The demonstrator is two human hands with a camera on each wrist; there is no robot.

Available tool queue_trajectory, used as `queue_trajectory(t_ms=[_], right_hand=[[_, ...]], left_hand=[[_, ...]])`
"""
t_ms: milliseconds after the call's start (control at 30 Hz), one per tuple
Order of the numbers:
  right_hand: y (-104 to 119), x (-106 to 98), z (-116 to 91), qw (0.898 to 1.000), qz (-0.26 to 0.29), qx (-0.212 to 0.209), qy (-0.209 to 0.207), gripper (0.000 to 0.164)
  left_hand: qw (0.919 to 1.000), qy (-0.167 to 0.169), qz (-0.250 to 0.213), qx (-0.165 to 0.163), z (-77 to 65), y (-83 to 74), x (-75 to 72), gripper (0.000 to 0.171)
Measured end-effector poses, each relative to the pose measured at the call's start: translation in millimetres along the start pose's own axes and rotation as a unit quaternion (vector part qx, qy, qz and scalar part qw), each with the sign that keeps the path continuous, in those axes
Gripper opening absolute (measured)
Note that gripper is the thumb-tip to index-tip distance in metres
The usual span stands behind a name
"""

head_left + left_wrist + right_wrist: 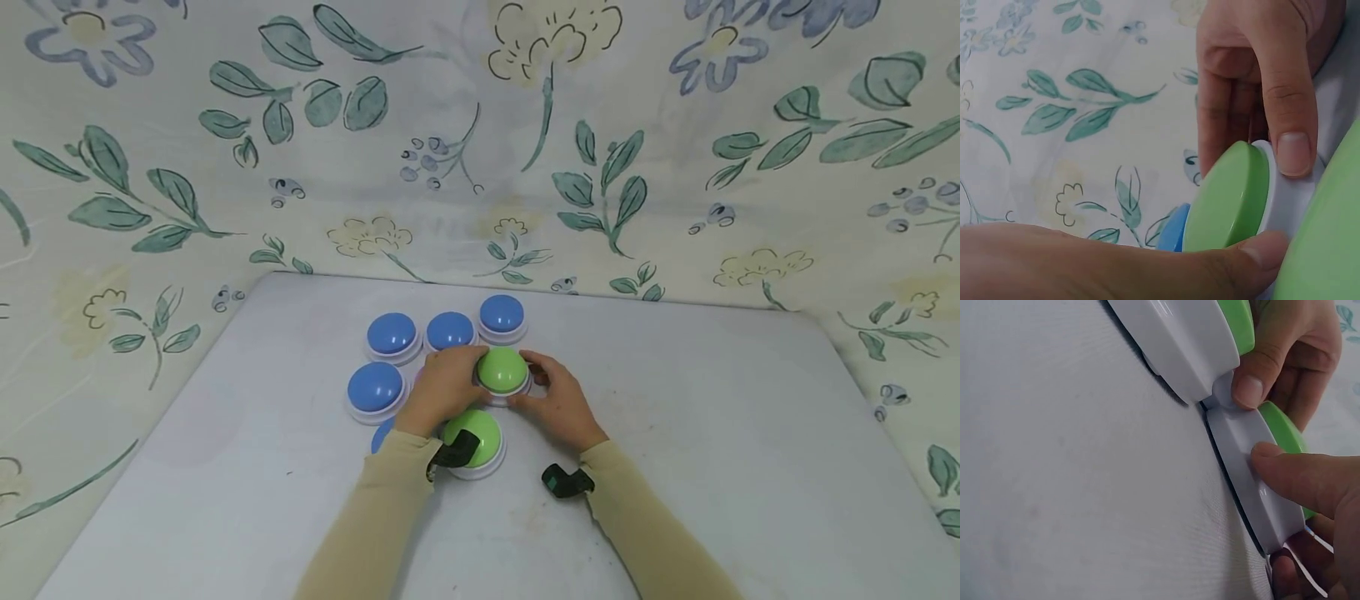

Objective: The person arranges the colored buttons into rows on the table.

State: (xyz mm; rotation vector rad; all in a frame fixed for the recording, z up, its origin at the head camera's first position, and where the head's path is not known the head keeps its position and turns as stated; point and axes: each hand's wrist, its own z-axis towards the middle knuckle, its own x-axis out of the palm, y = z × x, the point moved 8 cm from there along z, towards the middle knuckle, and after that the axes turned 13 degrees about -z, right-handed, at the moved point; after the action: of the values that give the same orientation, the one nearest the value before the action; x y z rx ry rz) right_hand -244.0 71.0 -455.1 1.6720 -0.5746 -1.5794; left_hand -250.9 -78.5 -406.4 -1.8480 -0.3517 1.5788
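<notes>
A round push button with a green dome (502,369) and a white base (1244,465) sits on the table between both hands. My left hand (446,385) holds its left side, the thumb on the white base. My right hand (561,404) grips the opposite side, its thumb (1285,465) along the base and fingers curled round the far edge. Just nearer stands a second green button (483,446), partly covered by the left wrist's black camera mount (459,450). Most of a pink button (420,379) is hidden behind the left hand.
Several blue buttons stand close by: one behind the held button (502,314), others to the left (392,333), (375,387). Another blue button (382,435) is mostly behind the left forearm. A floral cloth (465,225) rises at the white table's (712,433) back edge.
</notes>
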Motion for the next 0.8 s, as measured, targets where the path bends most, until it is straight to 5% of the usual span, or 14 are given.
queue_trajectory(t_ms=[800], right_hand=[[6.0,-13.3,-0.3,1.000,-0.013,0.006,-0.007,0.071]], left_hand=[[0.9985,-0.011,-0.052,0.009,-1.9,-8.5,-8.7,0.062]])
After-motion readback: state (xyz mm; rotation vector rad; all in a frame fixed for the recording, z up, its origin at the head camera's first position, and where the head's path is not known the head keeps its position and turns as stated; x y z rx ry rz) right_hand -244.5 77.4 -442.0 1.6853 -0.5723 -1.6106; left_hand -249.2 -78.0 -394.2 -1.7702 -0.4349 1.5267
